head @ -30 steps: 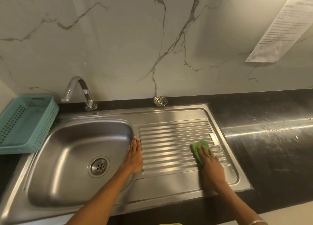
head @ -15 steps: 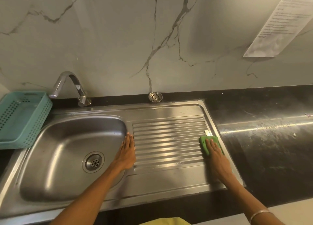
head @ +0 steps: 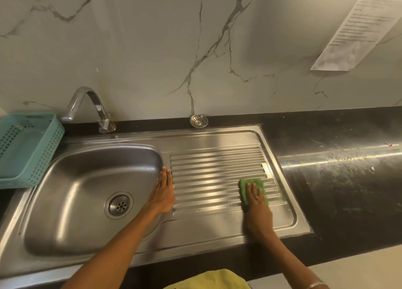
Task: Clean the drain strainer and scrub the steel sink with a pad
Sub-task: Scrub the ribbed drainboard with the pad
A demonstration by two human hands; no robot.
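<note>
The green pad (head: 253,188) lies on the ribbed drainboard at the right of the steel sink (head: 217,223). The right hand (head: 257,204) presses it flat, fingers straight. The left hand (head: 163,193) rests flat, fingers extended, between basin and drainboard. The drain strainer (head: 198,121) sits on the tabletop (head: 337,180) behind the sink.

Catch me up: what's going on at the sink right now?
A person is scrubbing the sink's ribbed drainboard. The right hand presses a green pad flat near the drainboard's right end. The left hand rests flat on the steel between basin and drainboard. The strainer sits out on the counter ledge by the wall, behind the sink.
</note>
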